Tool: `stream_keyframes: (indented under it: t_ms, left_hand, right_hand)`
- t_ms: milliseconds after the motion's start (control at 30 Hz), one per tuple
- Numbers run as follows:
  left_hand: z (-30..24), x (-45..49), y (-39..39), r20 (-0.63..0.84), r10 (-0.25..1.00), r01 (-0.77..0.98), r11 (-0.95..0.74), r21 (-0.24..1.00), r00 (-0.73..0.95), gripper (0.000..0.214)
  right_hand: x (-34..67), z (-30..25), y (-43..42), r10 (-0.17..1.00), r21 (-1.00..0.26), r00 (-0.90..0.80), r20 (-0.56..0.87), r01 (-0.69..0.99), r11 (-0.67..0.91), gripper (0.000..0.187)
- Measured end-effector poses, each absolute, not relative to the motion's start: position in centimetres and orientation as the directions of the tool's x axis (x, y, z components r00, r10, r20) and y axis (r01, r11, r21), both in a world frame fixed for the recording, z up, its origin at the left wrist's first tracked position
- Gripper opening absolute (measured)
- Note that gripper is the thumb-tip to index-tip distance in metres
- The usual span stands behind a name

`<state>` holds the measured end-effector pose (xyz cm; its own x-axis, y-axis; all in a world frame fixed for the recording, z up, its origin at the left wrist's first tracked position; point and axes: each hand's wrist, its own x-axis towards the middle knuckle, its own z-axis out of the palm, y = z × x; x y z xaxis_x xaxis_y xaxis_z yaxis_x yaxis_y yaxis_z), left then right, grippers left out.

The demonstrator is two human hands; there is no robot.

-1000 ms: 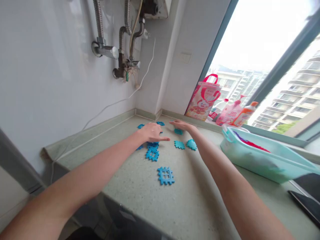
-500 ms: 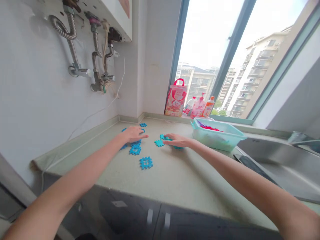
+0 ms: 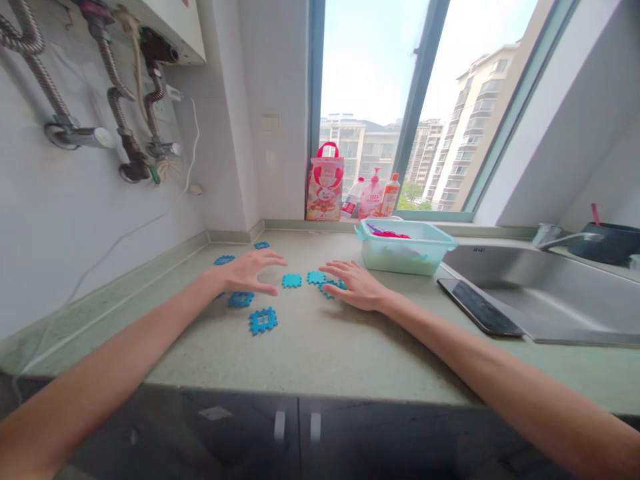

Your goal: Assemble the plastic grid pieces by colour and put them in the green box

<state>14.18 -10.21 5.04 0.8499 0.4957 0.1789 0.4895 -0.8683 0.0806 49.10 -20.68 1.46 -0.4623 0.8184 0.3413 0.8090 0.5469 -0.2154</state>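
Observation:
Several blue toothed plastic tiles lie on the pale green countertop [image 3: 320, 347]. My left hand [image 3: 245, 273] hovers open with fingers spread over the left group; a window-pattern tile [image 3: 263, 321] and another tile [image 3: 241, 299] lie just below it. My right hand [image 3: 353, 285] rests flat and open on the counter, its fingers over a teal tile [image 3: 330, 289]. Two more tiles [image 3: 292, 281] lie between the hands. Farther tiles [image 3: 225, 260] sit near the wall.
A mint plastic tub [image 3: 400, 248] with red contents stands right of my right hand. A dark phone [image 3: 479, 315] lies at the edge of the steel sink [image 3: 550, 293]. A pink bag [image 3: 325, 190] and bottles [image 3: 373, 197] stand on the windowsill. Pipes [image 3: 125, 133] hang on the left wall.
The view has swung right and pulled back, bringing the sink in. My right hand slid toward me over the tiles; my left hand lifted and spread its fingers.

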Motion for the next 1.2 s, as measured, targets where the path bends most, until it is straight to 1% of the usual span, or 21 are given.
stream_keyframes:
  t_ms: [67,133,200,300,467,533,600,700,833,1033,1200]
  left_hand:
    - [4.7,15.2,-10.9,0.164,0.389,0.367,-0.919,0.146,0.907,0.102]
    - [4.2,15.9,-11.2,0.152,0.351,0.326,-0.93,0.169,0.924,0.108]
    - [3.9,16.0,-10.9,0.141,0.377,0.352,-0.92,0.171,0.916,0.111]
    - [3.9,14.8,-9.8,0.137,0.459,0.44,-0.886,0.15,0.878,0.111]
    - [4.7,11.8,-8.2,0.151,0.591,0.583,-0.806,0.098,0.792,0.1]
    - [4.8,11.2,-8.0,0.166,0.617,0.611,-0.787,0.09,0.77,0.096]
    - [4.9,11.1,-8.1,0.195,0.611,0.607,-0.79,0.086,0.767,0.087]
    - [5.1,12.0,-8.6,0.254,0.556,0.56,-0.826,0.067,0.791,0.071]
    - [5.0,14.0,-9.6,0.305,0.438,0.452,-0.892,0.028,0.846,0.057]
    - [4.0,16.0,-10.7,0.315,0.288,0.306,-0.952,-0.008,0.904,0.046]
    - [3.5,16.5,-10.6,0.305,0.239,0.259,-0.965,-0.029,0.922,0.036]
  right_hand:
    - [50.4,2.1,-20.5,0.787,-0.177,-0.477,0.393,0.8,0.573,0.057]
    - [51.9,2.5,-20.2,0.769,-0.156,-0.489,0.412,0.794,0.588,0.054]
    - [53.1,2.7,-20.0,0.769,-0.164,-0.496,0.403,0.788,0.593,0.052]
    - [54.0,3.0,-20.1,0.783,-0.201,-0.504,0.365,0.778,0.595,0.049]
    - [53.4,3.5,-21.1,0.768,-0.233,-0.548,0.33,0.741,0.629,0.046]
    - [53.1,3.7,-21.5,0.757,-0.224,-0.567,0.325,0.731,0.644,0.046]
    - [52.9,4.0,-21.8,0.746,-0.209,-0.591,0.307,0.723,0.659,0.048]
    - [52.9,4.3,-22.1,0.744,-0.201,-0.612,0.268,0.72,0.664,0.044]
    - [53.3,4.9,-22.4,0.769,-0.209,-0.596,0.23,0.742,0.637,0.04]
    - [53.6,5.6,-22.8,0.81,-0.186,-0.567,0.151,0.788,0.586,0.035]
    - [53.4,5.6,-22.9,0.819,-0.204,-0.562,0.116,0.793,0.574,0.033]
